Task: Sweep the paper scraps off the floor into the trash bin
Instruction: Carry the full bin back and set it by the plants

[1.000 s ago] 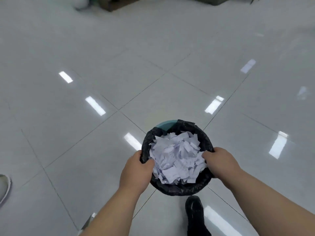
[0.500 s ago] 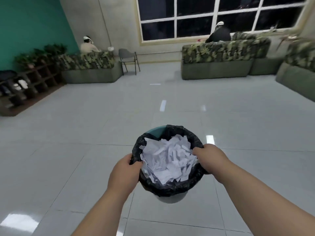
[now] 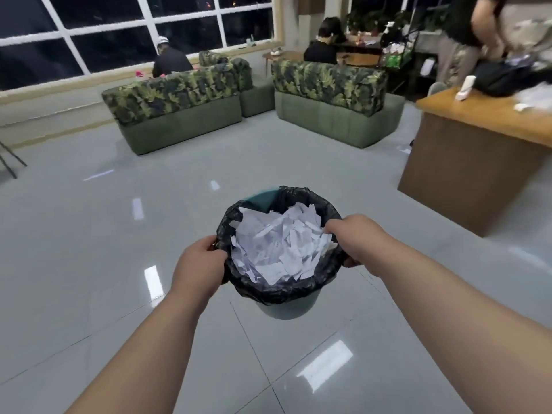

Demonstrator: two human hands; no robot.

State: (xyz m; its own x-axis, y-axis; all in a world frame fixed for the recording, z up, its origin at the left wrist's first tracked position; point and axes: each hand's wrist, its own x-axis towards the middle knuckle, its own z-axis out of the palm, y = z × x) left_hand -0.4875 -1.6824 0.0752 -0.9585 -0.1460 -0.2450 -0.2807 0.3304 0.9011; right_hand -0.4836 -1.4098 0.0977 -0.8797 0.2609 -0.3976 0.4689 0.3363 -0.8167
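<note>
A teal trash bin (image 3: 286, 309) lined with a black bag hangs in the air in front of me, above the grey tiled floor (image 3: 89, 264). White paper scraps (image 3: 280, 243) fill it nearly to the rim. My left hand (image 3: 198, 268) grips the left rim over the bag. My right hand (image 3: 354, 239) grips the right rim, its fingers curled over the edge into the bin. No scraps show on the floor in view.
Two green leaf-patterned sofas (image 3: 176, 112) (image 3: 334, 100) stand ahead under a big window. A wooden counter (image 3: 472, 162) with bags on it is at the right. People sit beyond the sofas; another person (image 3: 466, 34) stands at the far right.
My view rose from the floor and swung right across the room. Both hands kept their hold on the bin rim and carried it along, off the floor.
</note>
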